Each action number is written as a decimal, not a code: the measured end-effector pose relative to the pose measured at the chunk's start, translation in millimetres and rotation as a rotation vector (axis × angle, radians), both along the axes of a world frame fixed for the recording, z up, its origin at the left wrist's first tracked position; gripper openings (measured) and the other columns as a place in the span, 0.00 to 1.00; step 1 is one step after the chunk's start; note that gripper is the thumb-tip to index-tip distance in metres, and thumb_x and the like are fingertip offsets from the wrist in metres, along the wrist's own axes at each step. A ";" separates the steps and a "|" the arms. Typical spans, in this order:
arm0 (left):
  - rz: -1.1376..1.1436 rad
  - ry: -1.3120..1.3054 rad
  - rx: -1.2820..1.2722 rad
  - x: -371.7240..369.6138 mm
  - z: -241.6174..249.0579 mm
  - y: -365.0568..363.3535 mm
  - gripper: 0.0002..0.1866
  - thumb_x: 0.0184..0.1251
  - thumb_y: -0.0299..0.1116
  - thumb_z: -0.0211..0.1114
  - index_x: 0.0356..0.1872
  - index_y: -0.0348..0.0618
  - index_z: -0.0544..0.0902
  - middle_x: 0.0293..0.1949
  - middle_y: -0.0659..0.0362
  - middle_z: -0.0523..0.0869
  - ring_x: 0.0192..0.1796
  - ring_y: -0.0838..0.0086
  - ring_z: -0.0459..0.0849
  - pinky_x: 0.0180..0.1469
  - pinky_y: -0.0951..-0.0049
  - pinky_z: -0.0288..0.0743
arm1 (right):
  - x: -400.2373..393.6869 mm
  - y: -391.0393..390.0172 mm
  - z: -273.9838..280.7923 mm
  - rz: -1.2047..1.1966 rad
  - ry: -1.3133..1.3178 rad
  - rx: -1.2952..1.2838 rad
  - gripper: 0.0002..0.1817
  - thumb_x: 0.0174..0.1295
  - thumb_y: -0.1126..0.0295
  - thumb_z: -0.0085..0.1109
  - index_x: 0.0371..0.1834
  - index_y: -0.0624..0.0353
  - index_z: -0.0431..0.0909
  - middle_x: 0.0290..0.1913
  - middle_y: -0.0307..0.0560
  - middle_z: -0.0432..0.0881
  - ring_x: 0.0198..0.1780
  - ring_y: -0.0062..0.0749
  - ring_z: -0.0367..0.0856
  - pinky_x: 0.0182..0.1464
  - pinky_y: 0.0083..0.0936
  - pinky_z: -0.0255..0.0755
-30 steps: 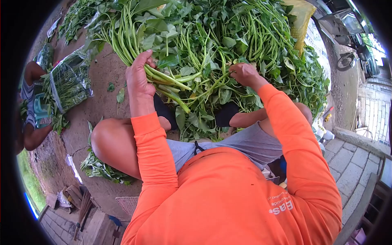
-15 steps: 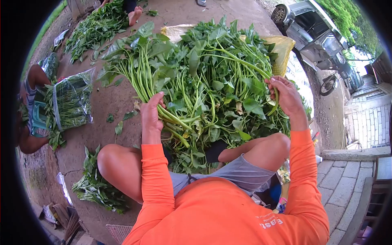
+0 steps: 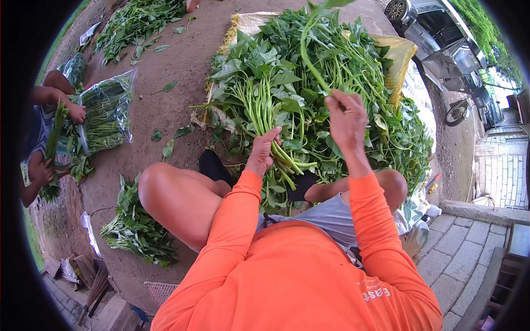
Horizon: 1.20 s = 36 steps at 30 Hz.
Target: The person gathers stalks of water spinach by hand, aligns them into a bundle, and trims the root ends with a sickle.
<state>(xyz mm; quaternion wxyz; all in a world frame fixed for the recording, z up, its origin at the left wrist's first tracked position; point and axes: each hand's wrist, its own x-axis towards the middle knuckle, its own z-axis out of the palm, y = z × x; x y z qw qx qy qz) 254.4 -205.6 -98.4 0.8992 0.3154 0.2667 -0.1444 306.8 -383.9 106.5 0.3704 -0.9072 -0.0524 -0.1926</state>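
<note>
My left hand [image 3: 264, 150] is closed round a bunch of long-stemmed leafy greens [image 3: 258, 105], its leaves pointing away from me and its cut stem ends sticking out toward my right. Raised to the right of it, my right hand [image 3: 348, 117] pinches the lower end of one single stem [image 3: 313, 60], which rises up and out of the top of the view. Beneath both hands spreads a big heap of the same greens [image 3: 381, 143], partly on a yellow woven sack [image 3: 402, 63]. My crossed legs border the heap's near side.
A smaller pile of greens [image 3: 138, 226] lies left of my knee. At the far left a co-worker's hand [image 3: 76, 113] is by a clear plastic bag [image 3: 107, 118] packed with greens. Another pile [image 3: 138, 25] is at the back left. A vehicle [image 3: 436, 38] stands at the back right.
My left hand has moved right with its bunch. My right hand has shifted left and lifted its stem upright, away from the heap. The co-worker's hands have come into view.
</note>
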 end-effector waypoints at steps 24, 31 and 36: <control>-0.010 0.172 0.308 -9.7 28.7 8.7 0.09 0.53 0.30 0.78 0.22 0.37 0.87 0.24 0.60 0.86 0.26 0.77 0.82 0.30 0.72 0.72 | -43.3 48.8 -117.4 0.527 0.429 -0.512 0.12 0.69 0.67 0.57 0.45 0.57 0.90 0.40 0.61 0.91 0.44 0.61 0.90 0.51 0.51 0.84; 0.194 0.168 0.489 11.8 58.8 77.8 0.13 0.57 0.31 0.80 0.38 0.34 0.87 0.29 0.57 0.85 0.26 0.68 0.84 0.32 0.66 0.80 | 10.9 -51.3 -126.1 -0.076 0.314 -0.773 0.18 0.67 0.57 0.67 0.51 0.57 0.92 0.46 0.60 0.92 0.52 0.53 0.91 0.59 0.45 0.83; 0.188 0.147 0.549 16.2 80.0 86.0 0.13 0.58 0.31 0.81 0.38 0.35 0.87 0.29 0.57 0.85 0.27 0.69 0.85 0.32 0.66 0.81 | 13.8 -20.0 -166.0 -0.094 0.861 -0.140 0.29 0.66 0.53 0.71 0.62 0.65 0.88 0.55 0.65 0.91 0.57 0.54 0.90 0.64 0.37 0.80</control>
